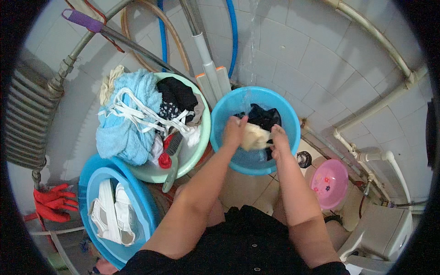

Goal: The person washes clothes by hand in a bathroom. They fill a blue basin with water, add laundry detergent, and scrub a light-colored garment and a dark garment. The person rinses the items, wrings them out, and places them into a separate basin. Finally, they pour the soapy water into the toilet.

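Both hands reach into a blue basin (288, 107) of water. Between them a cream-coloured cloth (255, 136) is stretched, slightly blurred. My left hand (234, 130) grips its left side, and my right hand (279, 137) closes on its right edge. Black cloth (265, 117) lies in the basin just behind the cream one. A thin stream of water (251, 59) falls from above into the back of the basin. The fingertips are partly hidden by the cloth.
At left, a pale green basin (204, 133) holds a light blue towel (123, 137), dark clothes and a brush (172, 167). Below it, nested blue basins hold white sandals (114, 213). A pink basin (331, 181) and toilet (378, 233) are right. Pipes and mop handles line the walls.
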The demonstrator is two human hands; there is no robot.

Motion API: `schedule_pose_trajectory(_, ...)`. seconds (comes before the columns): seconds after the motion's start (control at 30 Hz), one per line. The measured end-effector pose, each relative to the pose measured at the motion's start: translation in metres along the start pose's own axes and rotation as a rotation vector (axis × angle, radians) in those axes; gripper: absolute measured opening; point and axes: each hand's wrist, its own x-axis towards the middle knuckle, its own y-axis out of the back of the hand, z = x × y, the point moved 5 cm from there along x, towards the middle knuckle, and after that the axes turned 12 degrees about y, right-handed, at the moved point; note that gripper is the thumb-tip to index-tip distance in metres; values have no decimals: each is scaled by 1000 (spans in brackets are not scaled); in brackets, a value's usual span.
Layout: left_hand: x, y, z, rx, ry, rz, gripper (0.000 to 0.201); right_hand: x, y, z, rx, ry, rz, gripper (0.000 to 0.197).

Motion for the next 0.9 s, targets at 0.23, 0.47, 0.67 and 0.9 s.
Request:
schedule_pose_trajectory(0.23,-38,-120,-54,963,-443,-484,42,12,19,-3,58,-4,-83,39)
schedule_pose_trajectory(0.47,-18,-26,-14,903,-334,67,32,5,22,0,150,-30,-141,28)
schedule_pose_trajectory(0.67,-10,-96,-63,803,-275,-500,40,9,26,18,84,-133,-137,43)
schedule_pose_trajectory(0.9,-47,-47,12,-532,215,-937,32,-1,5,21,308,-236,-270,45)
